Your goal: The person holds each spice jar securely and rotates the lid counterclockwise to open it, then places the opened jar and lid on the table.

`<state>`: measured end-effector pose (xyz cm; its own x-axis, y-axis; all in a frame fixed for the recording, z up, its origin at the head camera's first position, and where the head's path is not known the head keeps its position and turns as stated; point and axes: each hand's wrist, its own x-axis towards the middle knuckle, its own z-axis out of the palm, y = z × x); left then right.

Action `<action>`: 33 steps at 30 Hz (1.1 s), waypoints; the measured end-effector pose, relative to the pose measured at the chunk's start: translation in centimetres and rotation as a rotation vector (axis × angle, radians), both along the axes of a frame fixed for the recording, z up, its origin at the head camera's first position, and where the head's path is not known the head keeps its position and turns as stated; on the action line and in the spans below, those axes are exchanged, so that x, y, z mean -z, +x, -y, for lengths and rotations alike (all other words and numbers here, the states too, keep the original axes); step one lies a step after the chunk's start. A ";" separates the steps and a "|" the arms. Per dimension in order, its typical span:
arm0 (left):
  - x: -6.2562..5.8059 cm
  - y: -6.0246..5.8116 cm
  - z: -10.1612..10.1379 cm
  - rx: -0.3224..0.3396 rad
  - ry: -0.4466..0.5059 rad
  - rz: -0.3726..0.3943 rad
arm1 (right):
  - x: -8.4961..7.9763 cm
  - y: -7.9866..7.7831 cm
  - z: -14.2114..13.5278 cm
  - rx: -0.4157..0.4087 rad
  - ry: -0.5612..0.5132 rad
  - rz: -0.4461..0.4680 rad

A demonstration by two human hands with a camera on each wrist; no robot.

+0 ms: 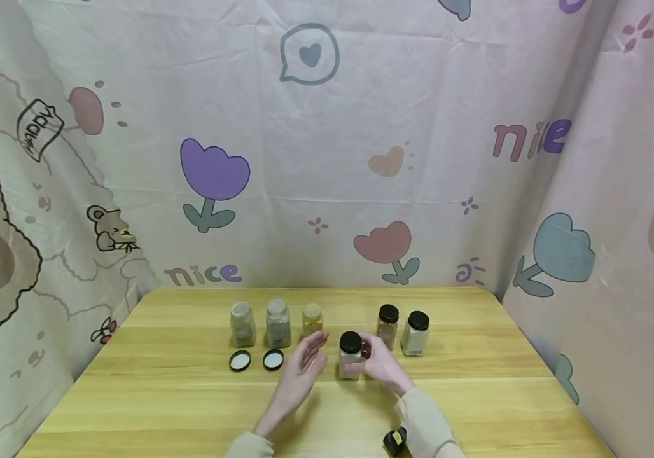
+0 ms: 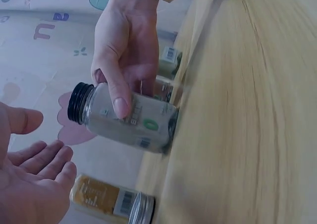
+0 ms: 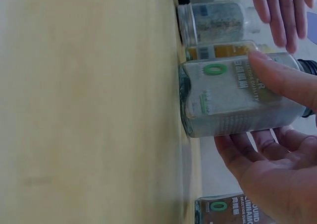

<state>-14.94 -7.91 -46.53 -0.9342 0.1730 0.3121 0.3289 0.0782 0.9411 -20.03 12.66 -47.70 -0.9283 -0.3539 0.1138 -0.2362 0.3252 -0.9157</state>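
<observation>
A square glass spice jar [image 1: 348,366] of pale powder stands near the middle of the wooden table, with its black lid [image 1: 351,342] on. My right hand [image 1: 383,366] grips this jar from the right; in the right wrist view its thumb [image 3: 282,78] lies across the label and the fingers are behind. Left of the jar, my left hand [image 1: 302,372] is held with fingers extended, apart from the jar and holding nothing. Beyond the left hand is a yellow spice jar [image 1: 312,318], its lower part hidden by the fingers in the head view.
Two more lidless jars, a left one [image 1: 243,327] and a middle one [image 1: 278,324], stand at the back left. Before them lie two upturned lids [image 1: 240,360]. A brown-powder jar [image 1: 387,327] and a pale jar [image 1: 415,334] stand back right. A small black object [image 1: 395,440] lies by the right sleeve.
</observation>
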 end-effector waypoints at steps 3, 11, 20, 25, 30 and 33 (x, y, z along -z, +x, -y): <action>-0.1 0.2 -0.6 0.010 -0.013 -0.014 | 0.2 0.4 -0.1 -0.012 -0.016 -0.005; -0.5 0.5 -1.6 0.058 -0.092 -0.095 | 1.0 1.4 -0.3 -0.072 -0.049 -0.011; -0.3 0.6 -1.7 0.105 -0.167 -0.143 | 2.0 2.0 -0.1 -0.121 -0.109 -0.003; 0.3 0.3 -1.6 0.127 -0.174 -0.197 | 2.3 2.2 0.1 -0.156 -0.137 -0.007; 0.9 0.0 -1.6 0.137 -0.166 -0.247 | 2.6 2.3 0.2 -0.166 -0.130 -0.013; 1.0 -0.1 -1.7 0.135 -0.164 -0.261 | 2.6 2.3 0.3 -0.161 -0.120 -0.029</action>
